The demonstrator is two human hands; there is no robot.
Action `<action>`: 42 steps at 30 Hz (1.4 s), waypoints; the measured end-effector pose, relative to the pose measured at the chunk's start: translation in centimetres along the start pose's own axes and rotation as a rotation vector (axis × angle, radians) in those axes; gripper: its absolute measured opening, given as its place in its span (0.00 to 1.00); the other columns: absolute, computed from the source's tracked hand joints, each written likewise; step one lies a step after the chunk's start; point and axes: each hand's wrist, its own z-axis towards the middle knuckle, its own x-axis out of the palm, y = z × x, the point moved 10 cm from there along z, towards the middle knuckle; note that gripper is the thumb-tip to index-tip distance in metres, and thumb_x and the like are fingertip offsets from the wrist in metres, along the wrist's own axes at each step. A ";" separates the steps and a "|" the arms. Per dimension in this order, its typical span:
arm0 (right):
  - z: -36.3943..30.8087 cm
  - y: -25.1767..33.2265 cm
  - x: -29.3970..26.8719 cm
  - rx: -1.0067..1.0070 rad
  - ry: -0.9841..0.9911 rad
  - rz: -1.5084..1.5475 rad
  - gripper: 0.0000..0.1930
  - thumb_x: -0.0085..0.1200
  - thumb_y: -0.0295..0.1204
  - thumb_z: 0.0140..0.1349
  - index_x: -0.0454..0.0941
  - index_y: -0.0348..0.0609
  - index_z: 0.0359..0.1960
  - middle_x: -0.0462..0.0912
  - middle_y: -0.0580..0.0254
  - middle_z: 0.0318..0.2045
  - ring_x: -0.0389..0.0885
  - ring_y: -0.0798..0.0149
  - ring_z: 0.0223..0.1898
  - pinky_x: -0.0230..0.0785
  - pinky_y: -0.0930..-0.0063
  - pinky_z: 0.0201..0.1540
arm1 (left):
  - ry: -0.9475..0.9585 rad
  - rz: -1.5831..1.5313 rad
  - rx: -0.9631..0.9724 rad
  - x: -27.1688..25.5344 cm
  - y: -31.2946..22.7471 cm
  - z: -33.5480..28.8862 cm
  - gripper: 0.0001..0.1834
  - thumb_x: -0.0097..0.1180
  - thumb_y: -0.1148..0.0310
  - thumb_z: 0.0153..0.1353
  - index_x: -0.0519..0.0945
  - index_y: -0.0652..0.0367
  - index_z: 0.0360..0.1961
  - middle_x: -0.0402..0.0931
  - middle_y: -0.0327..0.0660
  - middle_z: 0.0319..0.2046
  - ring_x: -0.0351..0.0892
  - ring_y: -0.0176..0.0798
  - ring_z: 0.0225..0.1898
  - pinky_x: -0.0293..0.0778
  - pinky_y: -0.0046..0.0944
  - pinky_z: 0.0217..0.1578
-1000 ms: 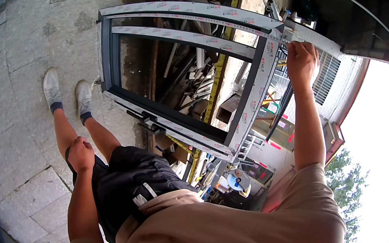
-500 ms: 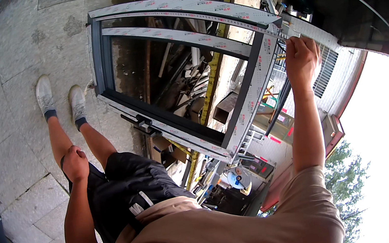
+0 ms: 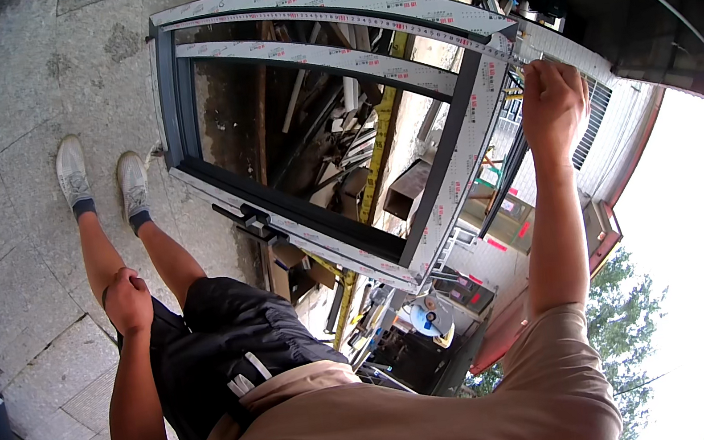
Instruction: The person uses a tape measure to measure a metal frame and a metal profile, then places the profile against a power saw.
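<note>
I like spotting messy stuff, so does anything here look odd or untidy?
Yes: through the window frame, you can see scraps lying in a jumble, pointing different ways, so that looks messy. The frame shows no clear damage.

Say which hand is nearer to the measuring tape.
Right. The right hand is at one end of the measuring tape; the left hand is by the black shorts, well away from it.

Daylight view, as I receive it remotely: the overexposed white sky (image 3: 696, 235) glares at right, edged by a violet-blue fringe. I find the pale grey stone paving (image 3: 16, 195) softly lit, the black roof overhang (image 3: 637, 9) nearly lost in shadow. Fisheye distortion bows the white-filmed grey rectangular frame (image 3: 464, 168); corners are black.
</note>
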 end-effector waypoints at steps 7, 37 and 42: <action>-0.1 0.0 0.1 -0.015 -0.014 -0.002 0.07 0.66 0.37 0.68 0.92 0.52 0.40 0.87 0.63 0.41 0.85 0.53 0.45 0.78 0.57 0.50 | 0.010 -0.013 -0.004 -0.4 -0.4 0.1 0.03 0.60 0.70 0.63 0.83 0.52 0.38 0.87 0.45 0.38 0.87 0.57 0.40 0.81 0.55 0.42; -4.4 0.5 -1.1 0.036 0.184 0.067 0.08 0.64 0.37 0.70 0.90 0.49 0.41 0.87 0.61 0.41 0.85 0.53 0.46 0.77 0.55 0.52 | -0.002 0.023 0.034 -4.0 -1.4 1.5 0.04 0.63 0.68 0.62 0.85 0.52 0.37 0.88 0.46 0.37 0.88 0.57 0.39 0.83 0.56 0.42; -13.7 -1.6 -1.3 0.274 0.514 0.139 0.10 0.61 0.37 0.72 0.89 0.46 0.42 0.85 0.58 0.41 0.83 0.51 0.47 0.75 0.53 0.52 | 0.107 0.086 0.030 -4.2 0.2 2.2 0.06 0.61 0.65 0.63 0.86 0.52 0.37 0.89 0.47 0.38 0.89 0.57 0.41 0.83 0.55 0.45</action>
